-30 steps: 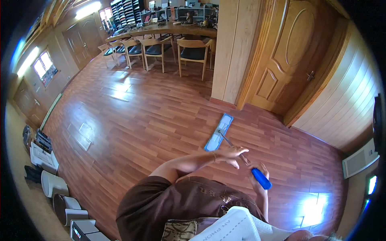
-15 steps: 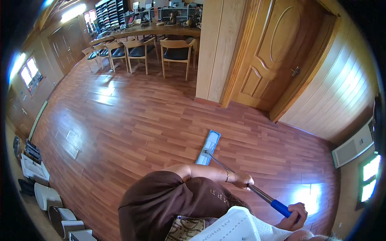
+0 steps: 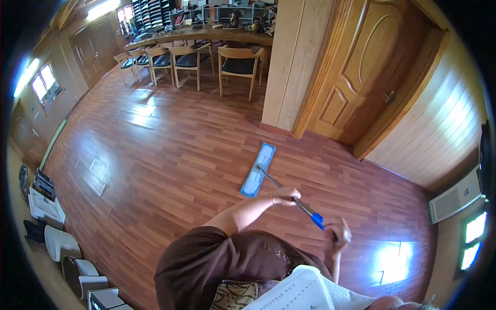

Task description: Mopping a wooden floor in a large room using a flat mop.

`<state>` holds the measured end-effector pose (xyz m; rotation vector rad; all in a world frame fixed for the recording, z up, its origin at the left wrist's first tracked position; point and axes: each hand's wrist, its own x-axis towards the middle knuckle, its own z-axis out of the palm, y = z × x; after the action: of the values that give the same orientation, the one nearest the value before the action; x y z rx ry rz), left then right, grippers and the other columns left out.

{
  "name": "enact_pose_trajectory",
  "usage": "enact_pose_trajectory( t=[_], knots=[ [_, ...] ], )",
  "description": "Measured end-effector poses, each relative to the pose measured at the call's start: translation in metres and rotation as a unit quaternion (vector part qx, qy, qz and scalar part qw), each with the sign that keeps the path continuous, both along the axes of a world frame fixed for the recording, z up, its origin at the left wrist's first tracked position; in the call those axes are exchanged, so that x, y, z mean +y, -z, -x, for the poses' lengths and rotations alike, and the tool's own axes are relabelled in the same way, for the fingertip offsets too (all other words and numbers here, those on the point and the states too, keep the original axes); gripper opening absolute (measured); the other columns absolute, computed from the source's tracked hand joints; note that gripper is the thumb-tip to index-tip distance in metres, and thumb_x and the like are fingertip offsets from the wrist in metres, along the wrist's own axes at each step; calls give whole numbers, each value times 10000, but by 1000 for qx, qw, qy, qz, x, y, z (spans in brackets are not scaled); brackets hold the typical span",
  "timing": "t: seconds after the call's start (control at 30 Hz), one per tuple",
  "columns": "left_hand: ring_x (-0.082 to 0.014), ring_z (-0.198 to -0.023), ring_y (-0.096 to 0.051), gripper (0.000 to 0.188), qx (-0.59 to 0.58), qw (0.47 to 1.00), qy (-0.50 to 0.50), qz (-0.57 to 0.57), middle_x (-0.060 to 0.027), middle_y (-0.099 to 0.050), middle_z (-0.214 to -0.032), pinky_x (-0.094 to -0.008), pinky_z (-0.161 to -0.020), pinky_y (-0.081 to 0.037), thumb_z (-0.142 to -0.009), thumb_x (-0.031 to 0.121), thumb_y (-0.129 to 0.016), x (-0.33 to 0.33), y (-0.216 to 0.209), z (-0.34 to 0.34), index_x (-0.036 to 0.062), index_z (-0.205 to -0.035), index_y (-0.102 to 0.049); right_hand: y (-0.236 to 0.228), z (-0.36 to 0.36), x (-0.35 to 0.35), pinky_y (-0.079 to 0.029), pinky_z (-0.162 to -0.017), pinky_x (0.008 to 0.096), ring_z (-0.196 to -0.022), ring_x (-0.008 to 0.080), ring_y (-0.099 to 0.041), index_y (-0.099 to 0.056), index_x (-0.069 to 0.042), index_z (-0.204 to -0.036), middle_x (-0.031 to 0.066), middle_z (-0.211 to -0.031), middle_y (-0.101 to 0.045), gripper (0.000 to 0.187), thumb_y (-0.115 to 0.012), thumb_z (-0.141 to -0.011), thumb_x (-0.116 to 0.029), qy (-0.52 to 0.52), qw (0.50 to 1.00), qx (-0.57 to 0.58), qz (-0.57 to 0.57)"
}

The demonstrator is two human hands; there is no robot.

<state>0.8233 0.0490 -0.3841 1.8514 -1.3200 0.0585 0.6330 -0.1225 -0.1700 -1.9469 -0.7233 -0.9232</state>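
Observation:
A flat mop (image 3: pixel 258 168) with a blue-edged pad lies on the brown wood-look floor (image 3: pixel 170 181) in front of me. From its pad a thin metal pole slants back toward my right side. My left hand (image 3: pixel 285 196) is wrapped round the metal part of the pole, a bracelet at its wrist. Higher up, at the blue grip (image 3: pixel 318 221), my right hand (image 3: pixel 338 232) closes round the handle's end. Part of my right forearm is hidden behind the white fabric at the bottom.
Several wooden chairs (image 3: pixel 238 64) with dark seats line a long curved counter (image 3: pixel 206 35) at the back. A wooden door (image 3: pixel 356 77) stands beyond a panelled wall corner (image 3: pixel 289 67). White bins (image 3: pixel 61 243) are along the left, and a white wall unit (image 3: pixel 454 199) is at right.
The mop pad has slid forward and slightly left across the floor. Both my hands have moved forward and left with the handle, and my left arm is stretched further out.

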Motion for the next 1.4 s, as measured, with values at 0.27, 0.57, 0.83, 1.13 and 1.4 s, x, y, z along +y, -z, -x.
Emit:
enact_pose_trajectory(
  t=[0.27, 0.57, 0.83, 1.13, 1.4],
  knots=[
    [-310, -603, -489, 216, 55, 965, -239, -97, -104, -463, -602, -396, -546, -365, -700, 132, -613, 132, 74, -8, 91, -625, -414, 43, -38, 87, -465, -681, 396, -791, 268, -632, -583, -101, -815, 60, -889, -651, 203, -756, -711, -99, -185, 972, 111, 95],
    [-230, -647, -523, 344, 100, 862, -496, -35, -15, -453, -585, -428, -734, -311, -699, 217, -733, 189, 22, 83, 146, -611, -408, 4, -66, 124, -481, -794, 418, -798, 225, -664, -587, -113, -746, 38, -785, -664, 150, -711, -768, -194, -359, 923, 113, 80],
    [-294, -703, -561, 327, 97, 754, -649, -28, -55, -543, -618, -440, -675, -314, -710, 254, -729, 212, -2, 186, 127, -612, -444, -11, -79, 157, -470, -841, 430, -773, 226, -675, -609, -109, -760, 41, -790, -681, 155, -681, -748, -246, -526, 835, 128, 101],
    [-322, -748, -584, 240, 144, 620, -766, -94, -101, -597, -682, -444, -713, -394, -730, 281, -685, 237, -4, 287, 99, -633, -562, -10, -83, 216, -439, -883, 420, -971, 272, -646, -651, -59, -839, 77, -934, -692, 94, -676, -764, -110, -694, 655, 261, 146],
    [-292, -749, -608, 268, 157, 635, -743, -144, -101, -621, -680, -428, -761, -402, -805, 286, -638, 271, -7, 347, 105, -617, -577, -18, -63, 260, -455, -876, 412, -1024, 276, -644, -650, -49, -807, 87, -944, -697, 46, -656, -786, -89, -699, 622, 298, 190]
  ],
)
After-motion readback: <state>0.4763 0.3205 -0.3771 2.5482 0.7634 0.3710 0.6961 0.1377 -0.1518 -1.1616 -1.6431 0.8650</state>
